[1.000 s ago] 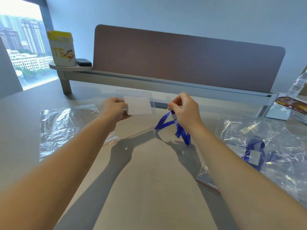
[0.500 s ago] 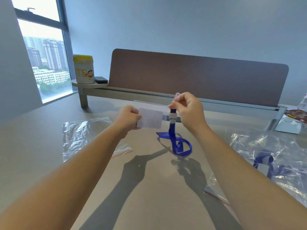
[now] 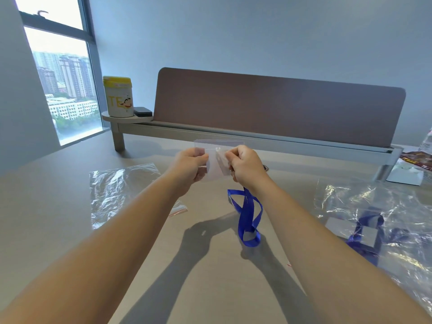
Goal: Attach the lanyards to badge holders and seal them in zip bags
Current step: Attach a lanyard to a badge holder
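Observation:
Above the table's middle I hold a clear badge holder (image 3: 216, 161) with a white card inside. My left hand (image 3: 190, 166) grips its left edge. My right hand (image 3: 245, 166) pinches the lanyard's clip end against the holder's right side; the clip itself is hidden by my fingers. The blue lanyard (image 3: 249, 216) hangs from my right hand and its loop rests on the table. An empty zip bag (image 3: 117, 190) lies flat at the left. At the right, a pile of zip bags (image 3: 378, 206) holds a packed badge with a blue lanyard (image 3: 364, 232).
A brown divider panel (image 3: 278, 106) on a grey rail crosses the table's back. On its left shelf stand a white tub with a yellow lid (image 3: 118, 97) and a small black box (image 3: 143, 111). Packets and a white box (image 3: 406, 174) lie at the far right.
Both hands have risen and come together; the lanyard's clip end now lies against the holder. The lanyard has lifted, with only its loop on the table. The camera has tilted up.

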